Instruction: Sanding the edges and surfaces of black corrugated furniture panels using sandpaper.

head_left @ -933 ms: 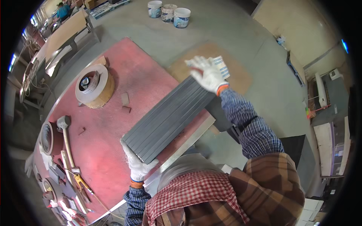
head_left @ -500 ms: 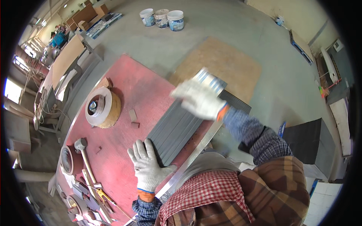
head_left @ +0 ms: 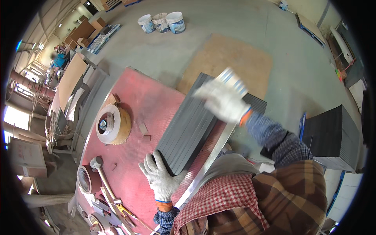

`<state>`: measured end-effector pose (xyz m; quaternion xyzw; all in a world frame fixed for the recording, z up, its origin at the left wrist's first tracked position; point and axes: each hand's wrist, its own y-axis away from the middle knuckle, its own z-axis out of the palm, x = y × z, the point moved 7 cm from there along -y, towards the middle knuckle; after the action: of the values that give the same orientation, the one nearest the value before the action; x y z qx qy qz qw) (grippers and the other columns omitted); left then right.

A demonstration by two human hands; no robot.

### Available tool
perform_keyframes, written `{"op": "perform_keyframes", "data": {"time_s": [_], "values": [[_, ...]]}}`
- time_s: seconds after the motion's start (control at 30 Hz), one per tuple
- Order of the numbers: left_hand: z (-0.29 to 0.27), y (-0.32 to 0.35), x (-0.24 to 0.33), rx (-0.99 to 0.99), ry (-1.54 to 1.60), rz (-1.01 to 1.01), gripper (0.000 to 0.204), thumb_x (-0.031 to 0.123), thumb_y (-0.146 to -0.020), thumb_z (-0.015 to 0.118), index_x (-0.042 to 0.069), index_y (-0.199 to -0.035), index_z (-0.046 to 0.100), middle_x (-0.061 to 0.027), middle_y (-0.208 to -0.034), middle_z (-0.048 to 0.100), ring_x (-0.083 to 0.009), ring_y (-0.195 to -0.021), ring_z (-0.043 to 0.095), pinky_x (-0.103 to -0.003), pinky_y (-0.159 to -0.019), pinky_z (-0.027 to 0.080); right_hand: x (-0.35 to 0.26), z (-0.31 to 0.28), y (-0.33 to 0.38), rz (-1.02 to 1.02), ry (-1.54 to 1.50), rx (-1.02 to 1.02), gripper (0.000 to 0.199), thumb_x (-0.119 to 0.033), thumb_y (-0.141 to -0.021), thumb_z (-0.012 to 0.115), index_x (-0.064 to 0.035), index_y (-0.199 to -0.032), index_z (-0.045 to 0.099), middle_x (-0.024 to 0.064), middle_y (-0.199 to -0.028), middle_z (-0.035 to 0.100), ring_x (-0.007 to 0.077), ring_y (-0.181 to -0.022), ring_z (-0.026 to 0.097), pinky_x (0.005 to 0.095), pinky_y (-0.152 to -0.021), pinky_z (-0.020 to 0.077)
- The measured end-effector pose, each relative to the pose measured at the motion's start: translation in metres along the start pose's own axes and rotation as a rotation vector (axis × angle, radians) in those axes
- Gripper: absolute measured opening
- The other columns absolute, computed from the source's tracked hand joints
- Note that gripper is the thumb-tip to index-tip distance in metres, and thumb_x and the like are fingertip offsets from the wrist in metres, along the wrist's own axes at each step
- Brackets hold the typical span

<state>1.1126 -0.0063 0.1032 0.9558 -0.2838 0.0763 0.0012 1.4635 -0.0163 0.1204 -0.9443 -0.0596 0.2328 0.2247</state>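
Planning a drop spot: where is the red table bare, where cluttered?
Bare: the red table between the tape roll and the grey panel stack, bar two small blocks. Also the far corner. Crowded: near-left edge, with the mallet and tools.

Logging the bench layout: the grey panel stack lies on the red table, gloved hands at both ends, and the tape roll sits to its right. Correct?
Not quite: the head view shows the tape roll to the left of the grey panel stack, not the right. The stack does lie on the red table, left hand at its near end, right hand at its far end.
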Motion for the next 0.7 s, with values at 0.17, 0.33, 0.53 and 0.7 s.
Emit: {"op": "perform_keyframes", "data": {"time_s": [0.17,0.33,0.53,0.7], "values": [[0.003,0.001,-0.003,0.008,-0.015,-0.023,0.145,0.053,-0.052,0.101,-0.002,-0.169,0.034,-0.0340,-0.161,0.042,-0.0548,-0.150,0.038,-0.068,-0.133,0.020,-0.018,-0.004,0.008,0.222,0.107,0.184,0.036,-0.019,-0.095,0.072,-0.0129,-0.130,0.073,0.0100,-0.128,0.074,0.0342,-0.127,0.066,0.0515,-0.120,0.0470],[0.002,0.000,0.000,0.046,0.005,0.034,0.145,0.052,-0.053,0.101,-0.002,-0.169,0.034,-0.0340,-0.160,0.043,-0.0534,-0.150,0.040,-0.067,-0.134,0.020,-0.111,0.026,0.041,-0.185,-0.084,-0.094,0.038,-0.022,-0.094,0.078,-0.0199,-0.132,0.074,0.0055,-0.125,0.072,0.0294,-0.129,0.066,0.0510,-0.121,0.0472],[0.005,0.004,-0.002,0.048,-0.030,0.027,0.145,0.053,-0.053,0.100,-0.003,-0.169,0.034,-0.0340,-0.160,0.044,-0.0513,-0.150,0.041,-0.066,-0.134,0.020,0.010,-0.029,0.011,0.166,0.275,0.190,0.033,-0.019,-0.093,0.074,-0.0152,-0.126,0.074,0.0092,-0.116,0.074,0.0333,-0.115,0.068,0.0506,-0.105,0.0532],[0.005,0.001,-0.003,0.044,-0.015,0.053,0.143,0.060,-0.057,0.099,-0.004,-0.168,0.036,-0.0334,-0.157,0.044,-0.0517,-0.150,0.040,-0.069,-0.134,0.017,-0.119,0.027,0.039,-0.092,-0.024,-0.055,0.037,-0.018,-0.089,0.079,-0.0165,-0.126,0.075,0.0066,-0.120,0.072,0.0304,-0.125,0.066,0.0521,-0.120,0.0470]]}}
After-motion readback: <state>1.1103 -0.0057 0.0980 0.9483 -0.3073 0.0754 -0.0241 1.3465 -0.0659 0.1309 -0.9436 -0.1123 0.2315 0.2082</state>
